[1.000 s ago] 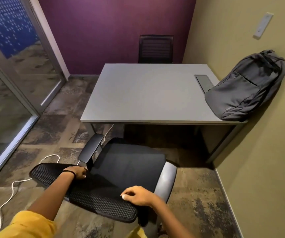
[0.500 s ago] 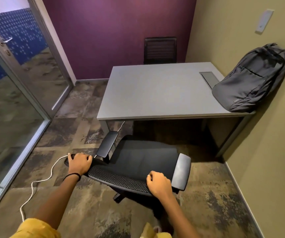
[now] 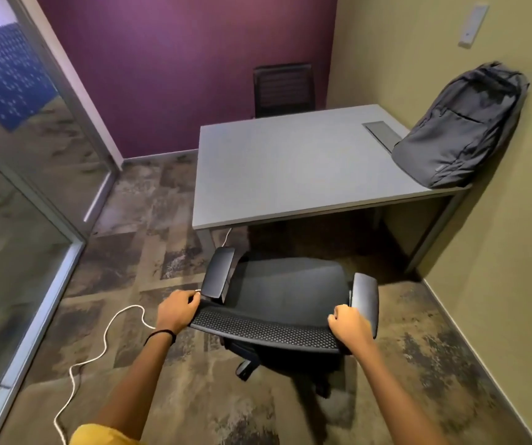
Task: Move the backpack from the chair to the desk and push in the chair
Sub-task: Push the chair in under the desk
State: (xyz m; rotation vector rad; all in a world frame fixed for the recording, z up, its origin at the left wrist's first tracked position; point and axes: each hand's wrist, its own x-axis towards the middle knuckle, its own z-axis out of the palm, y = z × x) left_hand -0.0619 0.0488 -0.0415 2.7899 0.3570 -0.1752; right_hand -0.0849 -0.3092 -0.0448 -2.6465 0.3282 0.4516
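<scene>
Fingers point(image 3: 190, 299) of both hands grasp the office chair point(image 3: 285, 295) mesh backrest; the backpack point(image 3: 460, 130) sits on the counter point(image 3: 290, 165) at two o'clock, so push evenly toward twelve o'clock.

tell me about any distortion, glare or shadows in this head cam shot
Head view: wide-angle bending bows the glass partition and olive wall outward; the glass reflects the patterned floor; the backpack throws a soft shadow on the wall, the desk shades the floor beneath, the chair likewise; both hands, left hand and right hand, look sharp.
</scene>
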